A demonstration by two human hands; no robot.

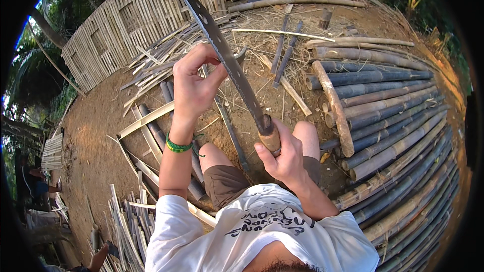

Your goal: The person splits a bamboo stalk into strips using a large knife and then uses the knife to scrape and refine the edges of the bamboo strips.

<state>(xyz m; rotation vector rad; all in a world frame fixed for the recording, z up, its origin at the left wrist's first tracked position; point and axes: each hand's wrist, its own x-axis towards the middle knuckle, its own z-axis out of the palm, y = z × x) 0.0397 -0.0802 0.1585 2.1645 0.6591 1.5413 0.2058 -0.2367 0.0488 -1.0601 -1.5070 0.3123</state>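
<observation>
Evidently the machete point(233, 65) is being steadied or checked, its blade slanting from the centre of the frame to the upper middle. The right hand point(286, 155), just below centre, is wrapped around its wooden handle, thumb lying along it. The left hand point(195, 83) has thumb and fingers curled in at the blade's side; whether they pinch it, I cannot tell. Any next move calls for a firm handle grip and left fingertips clear of the edge. A green bracelet point(179, 143) rings the left wrist. Bamboo poles point(393, 78) fill the right side; a slatted bamboo fence point(143, 12) spans the upper left.
</observation>
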